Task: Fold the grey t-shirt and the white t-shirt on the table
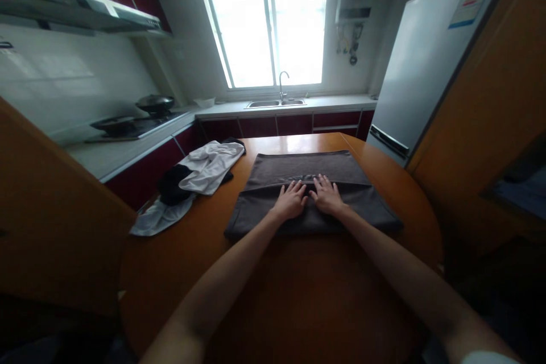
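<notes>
A dark grey, folded piece of cloth point(309, 165) of roughly rectangular shape lies flat on the round, glossy, orange-brown wooden table point(294, 290), near the side of the table which is farther from the person. A raised fold edge crosses it from left to right, and just behind the middle of this edge there are small wrinkles. The left hand point(290, 201) rests with palm down on the cloth at this fold; its fingers are extended and a little spread, grasping nothing. The right hand point(327, 195) lies beside it in the same manner — fingers released, pointing forward, the tips on the cloth just past the fold. The two hands are near each other but apart, with the thumbs turned inward.

To the left of the grey cloth, on the same table, there is a loose heap of white fabric point(213, 162) and black fabric point(172, 185) — crumpled, and apart from the grey cloth. Behind the table, a stainless-steel sink point(264, 104) with a curved metal tap point(281, 84) is set in a pale counter point(341, 102) under the bright window point(243, 23).
</notes>
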{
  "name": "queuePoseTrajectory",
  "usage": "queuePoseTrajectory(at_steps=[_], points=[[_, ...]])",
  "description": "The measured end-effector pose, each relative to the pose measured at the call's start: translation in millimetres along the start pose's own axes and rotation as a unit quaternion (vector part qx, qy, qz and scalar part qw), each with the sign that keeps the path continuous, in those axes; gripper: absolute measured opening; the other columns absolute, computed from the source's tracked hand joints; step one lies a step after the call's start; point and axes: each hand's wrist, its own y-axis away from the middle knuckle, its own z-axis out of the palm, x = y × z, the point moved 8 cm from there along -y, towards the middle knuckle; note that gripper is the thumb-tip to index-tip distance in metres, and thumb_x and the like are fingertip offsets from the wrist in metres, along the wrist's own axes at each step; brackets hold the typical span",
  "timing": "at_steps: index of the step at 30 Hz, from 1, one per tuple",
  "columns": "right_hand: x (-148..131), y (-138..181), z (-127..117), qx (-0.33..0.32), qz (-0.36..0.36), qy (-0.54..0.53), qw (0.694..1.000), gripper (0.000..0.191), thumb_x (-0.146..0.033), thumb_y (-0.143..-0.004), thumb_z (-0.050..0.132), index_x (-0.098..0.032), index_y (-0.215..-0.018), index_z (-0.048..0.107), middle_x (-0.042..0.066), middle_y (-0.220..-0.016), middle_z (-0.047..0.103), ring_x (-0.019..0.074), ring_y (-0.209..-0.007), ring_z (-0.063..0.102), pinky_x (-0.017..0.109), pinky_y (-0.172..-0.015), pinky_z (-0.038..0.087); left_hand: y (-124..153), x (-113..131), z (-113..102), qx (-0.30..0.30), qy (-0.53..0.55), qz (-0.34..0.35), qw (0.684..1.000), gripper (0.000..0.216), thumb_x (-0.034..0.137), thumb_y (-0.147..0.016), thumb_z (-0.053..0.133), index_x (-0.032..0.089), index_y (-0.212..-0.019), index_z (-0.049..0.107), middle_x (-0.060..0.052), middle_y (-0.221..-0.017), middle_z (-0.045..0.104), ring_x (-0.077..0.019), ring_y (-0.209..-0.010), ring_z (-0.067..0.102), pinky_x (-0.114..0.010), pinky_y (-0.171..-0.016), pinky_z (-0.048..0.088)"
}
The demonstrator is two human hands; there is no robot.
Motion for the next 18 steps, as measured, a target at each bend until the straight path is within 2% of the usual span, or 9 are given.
queuePoseTrajectory(at_steps=[2, 4, 10, 13, 18], points=[[-7.0, 4.8, 18.0, -0.021, 0.007, 0.008, 1.0, 0.068, -0.046, -0.104, 0.034, -0.011, -0.161, 0.025, 0.014, -0.17, 0.012, 0.0276, -0.157, 0.008, 0.056, -0.123, 0.013, -0.1, 3.0, 13.9, -0.008, -0.006, -0.018, 1.0, 0.058, 0.046, -0.104, 0.032, 0.022, -0.157, 0.037, -0.008, -0.168, 0.023, -0.0306, -0.156, 0.018, -0.061, -0.122, 0.019], [-6.6, 7.6, 25.0, -0.028, 0.006, 0.008, 1.0, 0.07, -0.049, -0.104, 0.031, -0.011, -0.162, 0.022, 0.013, -0.17, 0.01, 0.0262, -0.157, 0.005, 0.055, -0.123, 0.01, 2.0, 0.8, 20.4, -0.006, -0.014, -0.023, 1.0, 0.06, 0.048, -0.104, 0.029, 0.022, -0.158, 0.035, -0.007, -0.168, 0.021, -0.0302, -0.156, 0.015, -0.06, -0.123, 0.017], [4.4, 8.4, 19.9, -0.048, 0.007, 0.013, 0.999, 0.073, -0.055, -0.104, 0.023, -0.013, -0.162, 0.021, 0.012, -0.17, 0.007, 0.0246, -0.157, 0.002, 0.054, -0.124, 0.006, 3.2, -3.2, 21.1, -0.009, -0.028, -0.024, 0.999, 0.06, 0.048, -0.104, 0.028, 0.025, -0.16, 0.033, -0.005, -0.168, 0.022, -0.0302, -0.156, 0.017, -0.06, -0.123, 0.018], [32.0, 10.8, 11.4, -0.039, 0.04, 0.033, 0.998, 0.077, -0.059, -0.103, 0.019, -0.012, -0.163, 0.016, 0.011, -0.17, 0.005, 0.0239, -0.157, 0.001, 0.056, -0.124, 0.003, 1.8, -2.8, 20.8, -0.006, -0.033, -0.025, 0.999, 0.061, 0.048, -0.104, 0.029, 0.024, -0.159, 0.033, -0.006, -0.168, 0.022, -0.0304, -0.156, 0.017, -0.059, -0.123, 0.018], [106.2, 19.0, -2.7, -0.046, 0.111, 0.062, 0.991, 0.08, -0.064, -0.102, 0.018, -0.014, -0.163, 0.017, 0.012, -0.17, 0.008, 0.0262, -0.157, 0.005, 0.057, -0.123, 0.003, -0.1, -4.9, 23.7, -0.015, -0.033, -0.028, 0.999, 0.061, 0.049, -0.104, 0.027, 0.025, -0.16, 0.031, -0.005, -0.169, 0.021, -0.0303, -0.156, 0.016, -0.059, -0.123, 0.018]])
